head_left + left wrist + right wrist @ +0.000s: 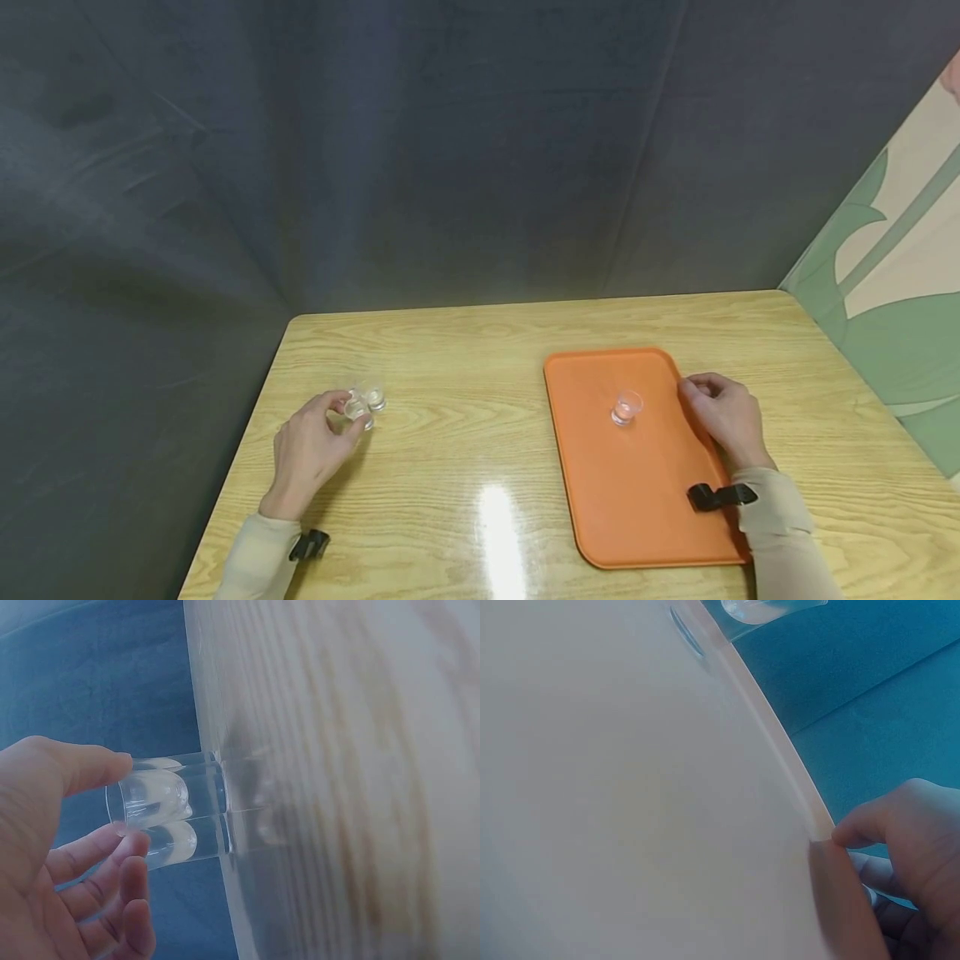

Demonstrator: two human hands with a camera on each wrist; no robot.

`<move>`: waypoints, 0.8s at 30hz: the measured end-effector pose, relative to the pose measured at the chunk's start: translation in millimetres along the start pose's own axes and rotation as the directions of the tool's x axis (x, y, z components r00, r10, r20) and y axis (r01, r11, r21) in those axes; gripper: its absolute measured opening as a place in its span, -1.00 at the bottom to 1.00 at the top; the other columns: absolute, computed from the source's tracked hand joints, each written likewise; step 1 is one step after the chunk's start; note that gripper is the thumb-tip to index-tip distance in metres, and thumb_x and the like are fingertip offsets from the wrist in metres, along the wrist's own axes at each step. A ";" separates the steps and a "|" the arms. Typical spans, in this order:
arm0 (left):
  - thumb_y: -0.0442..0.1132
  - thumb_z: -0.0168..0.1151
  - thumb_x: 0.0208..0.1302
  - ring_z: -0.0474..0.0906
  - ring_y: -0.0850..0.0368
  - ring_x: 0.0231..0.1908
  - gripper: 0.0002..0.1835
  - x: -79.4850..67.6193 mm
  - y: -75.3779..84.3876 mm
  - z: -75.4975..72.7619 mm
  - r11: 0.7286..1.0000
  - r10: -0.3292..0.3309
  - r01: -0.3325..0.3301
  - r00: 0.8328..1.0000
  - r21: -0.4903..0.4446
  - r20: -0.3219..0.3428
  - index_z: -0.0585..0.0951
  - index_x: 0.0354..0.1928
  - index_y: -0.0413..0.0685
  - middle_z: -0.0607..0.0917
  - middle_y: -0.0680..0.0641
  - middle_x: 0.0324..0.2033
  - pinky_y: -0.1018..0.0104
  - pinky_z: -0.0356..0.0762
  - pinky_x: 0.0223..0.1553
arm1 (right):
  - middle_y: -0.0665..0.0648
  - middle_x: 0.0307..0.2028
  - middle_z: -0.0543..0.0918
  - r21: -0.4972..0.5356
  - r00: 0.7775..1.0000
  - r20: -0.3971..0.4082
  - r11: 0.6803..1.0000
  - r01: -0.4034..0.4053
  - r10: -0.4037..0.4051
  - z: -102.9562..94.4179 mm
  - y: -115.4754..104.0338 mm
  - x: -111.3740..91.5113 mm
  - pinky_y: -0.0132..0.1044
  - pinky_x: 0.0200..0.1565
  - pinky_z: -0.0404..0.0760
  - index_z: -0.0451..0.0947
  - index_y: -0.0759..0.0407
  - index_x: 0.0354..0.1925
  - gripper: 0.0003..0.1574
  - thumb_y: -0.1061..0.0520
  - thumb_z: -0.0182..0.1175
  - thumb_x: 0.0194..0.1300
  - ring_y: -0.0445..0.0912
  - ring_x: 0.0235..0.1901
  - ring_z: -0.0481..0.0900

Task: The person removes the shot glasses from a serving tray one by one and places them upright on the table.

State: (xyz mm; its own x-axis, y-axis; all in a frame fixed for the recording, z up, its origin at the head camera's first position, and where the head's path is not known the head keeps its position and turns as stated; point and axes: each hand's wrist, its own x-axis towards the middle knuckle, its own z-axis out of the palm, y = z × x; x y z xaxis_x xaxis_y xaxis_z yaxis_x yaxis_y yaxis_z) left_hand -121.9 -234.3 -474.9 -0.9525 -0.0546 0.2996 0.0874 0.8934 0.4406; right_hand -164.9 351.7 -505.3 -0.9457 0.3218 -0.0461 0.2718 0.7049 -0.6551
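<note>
My left hand (311, 446) is at the left part of the table, its thumb and fingers around the rim of a small clear shot glass (154, 799). That glass stands upright, close beside another clear shot glass (376, 397); the left wrist view shows glass walls on both sides of it. On the right, an orange tray (637, 500) lies on the table with one clear shot glass (626, 407) upright on it. My right hand (727, 417) pinches the tray's right rim, thumb on top of the edge and the other fingers curled outside it, partly hidden.
The wooden table (457, 400) has a bright light reflection near its front. Dark cloth (480, 167) hangs behind it and along the left side. A wall with a green leaf pattern (907, 350) borders the right. Black straps (720, 497) circle both sleeved wrists.
</note>
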 end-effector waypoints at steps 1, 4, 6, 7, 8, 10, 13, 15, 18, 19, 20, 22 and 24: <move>0.04 0.55 0.23 0.49 0.26 -0.57 -0.49 0.0 0.0 0.0 1.000 0.001 -0.001 1.000 0.000 -0.001 0.75 0.12 -0.09 0.83 -0.08 -0.19 0.31 0.33 -0.64 | 0.29 -0.10 0.79 0.002 1.000 0.002 1.000 -0.005 0.005 0.2 0.0 0.0 -0.29 -0.29 0.50 0.72 0.28 0.14 -0.34 -0.25 0.12 0.56 -0.01 -0.24 0.62; 0.05 0.56 0.23 0.49 0.27 -0.57 -0.50 -0.3 -0.3 0.3 1.000 0.003 -0.003 1.000 0.001 -0.007 0.76 0.11 -0.08 0.83 -0.07 -0.20 0.32 0.33 -0.63 | 0.28 -0.10 0.78 0.005 1.000 0.005 1.000 -0.009 0.009 0.7 0.2 0.4 -0.29 -0.29 0.51 0.71 0.28 0.14 -0.34 -0.25 0.12 0.55 -0.01 -0.24 0.62; 0.05 0.56 0.23 0.48 0.27 -0.58 -0.50 -0.5 -0.3 0.3 1.000 0.004 -0.004 1.000 -0.001 -0.010 0.76 0.10 -0.08 0.83 -0.07 -0.21 0.32 0.33 -0.63 | 0.28 -0.09 0.78 0.003 1.000 0.005 1.000 -0.007 0.007 0.8 0.4 0.7 -0.29 -0.29 0.51 0.71 0.27 0.15 -0.34 -0.25 0.12 0.55 -0.01 -0.24 0.62; 0.05 0.55 0.23 0.46 0.27 -0.59 -0.51 -0.5 -0.2 0.3 1.000 0.003 -0.003 1.000 -0.003 -0.012 0.77 0.09 -0.07 0.83 -0.07 -0.21 0.32 0.32 -0.63 | 0.28 -0.10 0.78 0.002 1.000 0.003 1.000 -0.006 0.006 0.8 0.5 0.8 -0.28 -0.29 0.51 0.71 0.27 0.14 -0.34 -0.25 0.12 0.55 -0.01 -0.24 0.62; 0.06 0.54 0.24 0.45 0.27 -0.61 -0.52 -0.5 -0.1 0.2 1.000 0.000 0.000 1.000 -0.006 -0.013 0.77 0.09 -0.07 0.83 -0.07 -0.21 0.32 0.31 -0.64 | 0.28 -0.10 0.79 0.002 1.000 0.002 1.000 -0.004 0.004 0.6 0.5 0.7 -0.28 -0.28 0.51 0.72 0.27 0.14 -0.34 -0.25 0.12 0.55 -0.01 -0.23 0.62; 0.06 0.52 0.25 0.41 0.26 -0.63 -0.54 -0.5 0.3 -0.1 1.000 -0.004 0.004 1.000 -0.012 -0.017 0.77 0.08 -0.06 0.83 -0.06 -0.20 0.32 0.30 -0.65 | 0.28 -0.10 0.79 -0.001 1.000 0.000 1.000 -0.004 0.004 0.2 0.1 0.3 -0.27 -0.28 0.51 0.72 0.26 0.14 -0.35 -0.25 0.12 0.55 -0.01 -0.23 0.62; 0.05 0.50 0.27 0.38 0.27 -0.66 -0.57 -0.3 0.8 -0.8 1.000 -0.006 0.005 1.000 -0.016 -0.028 0.78 0.06 -0.05 0.83 -0.05 -0.20 0.32 0.28 -0.67 | 0.28 -0.10 0.78 0.001 1.000 0.000 1.000 -0.006 0.006 -0.5 -0.3 -0.5 -0.28 -0.29 0.52 0.72 0.27 0.13 -0.34 -0.25 0.12 0.55 -0.01 -0.24 0.62; 0.04 0.48 0.29 0.39 0.28 -0.66 -0.60 -0.5 1.6 -1.4 1.000 -0.010 0.010 0.999 -0.012 -0.041 0.79 0.04 -0.04 0.82 -0.04 -0.21 0.32 0.28 -0.67 | 0.28 -0.09 0.78 0.002 1.000 0.003 1.000 -0.010 0.009 -0.8 -0.6 -0.9 -0.28 -0.29 0.52 0.71 0.27 0.14 -0.33 -0.25 0.12 0.55 -0.01 -0.23 0.62; 0.02 0.45 0.32 0.41 0.26 -0.64 -0.65 -0.4 3.3 -2.7 0.999 -0.033 0.033 0.997 -0.009 -0.075 0.80 0.00 -0.03 0.82 -0.03 -0.22 0.31 0.30 -0.64 | 0.29 -0.09 0.78 0.004 1.000 0.008 1.000 -0.011 0.011 -1.2 -0.7 -1.3 -0.29 -0.30 0.52 0.71 0.28 0.15 -0.33 -0.26 0.11 0.55 0.00 -0.23 0.62; 0.02 0.44 0.33 0.42 0.26 -0.63 -0.67 -0.2 4.1 -3.2 0.999 -0.040 0.040 0.995 -0.010 -0.089 0.81 -0.01 -0.02 0.82 -0.03 -0.23 0.31 0.31 -0.64 | 0.29 -0.09 0.78 0.004 1.000 0.010 1.000 -0.012 0.012 -1.3 -0.8 -1.5 -0.29 -0.31 0.53 0.71 0.28 0.15 -0.33 -0.26 0.11 0.55 0.00 -0.23 0.62; 0.01 0.43 0.34 0.43 0.25 -0.62 -0.69 -0.2 5.1 -3.7 0.999 -0.048 0.047 0.994 -0.010 -0.103 0.81 -0.03 -0.02 0.82 -0.02 -0.23 0.31 0.31 -0.62 | 0.29 -0.09 0.78 0.004 1.000 0.012 1.000 -0.011 0.011 -1.5 -0.8 -1.6 -0.30 -0.31 0.53 0.71 0.28 0.15 -0.32 -0.26 0.11 0.55 0.00 -0.23 0.63; -0.01 0.42 0.34 0.45 0.23 -0.61 -0.72 -0.2 7.4 -4.7 0.999 -0.052 0.050 0.990 -0.019 -0.129 0.82 -0.07 -0.02 0.82 -0.02 -0.26 0.31 0.31 -0.60 | 0.29 -0.09 0.77 0.010 1.000 0.015 1.000 -0.008 0.008 -2.2 -0.8 -1.7 -0.30 -0.32 0.53 0.71 0.28 0.14 -0.32 -0.26 0.11 0.55 -0.01 -0.24 0.63; -0.03 0.42 0.34 0.47 0.23 -0.58 -0.74 -0.5 10.2 -4.7 0.999 -0.036 0.032 0.988 -0.028 -0.147 0.82 -0.10 -0.02 0.81 -0.01 -0.29 0.33 0.31 -0.58 | 0.28 -0.09 0.78 0.012 1.000 0.015 1.000 -0.007 0.007 -2.3 -1.2 -1.9 -0.31 -0.32 0.54 0.71 0.27 0.14 -0.32 -0.27 0.11 0.55 -0.01 -0.24 0.63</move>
State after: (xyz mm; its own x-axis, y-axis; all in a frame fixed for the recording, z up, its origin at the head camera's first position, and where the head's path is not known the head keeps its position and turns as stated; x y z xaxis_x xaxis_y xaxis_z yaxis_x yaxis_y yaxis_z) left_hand -119.2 -227.3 -466.5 -0.9017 -0.1519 0.4047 0.0648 0.8781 0.4740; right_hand -163.0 351.7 -502.7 -0.9464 0.3170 -0.0619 0.2762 0.6947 -0.6642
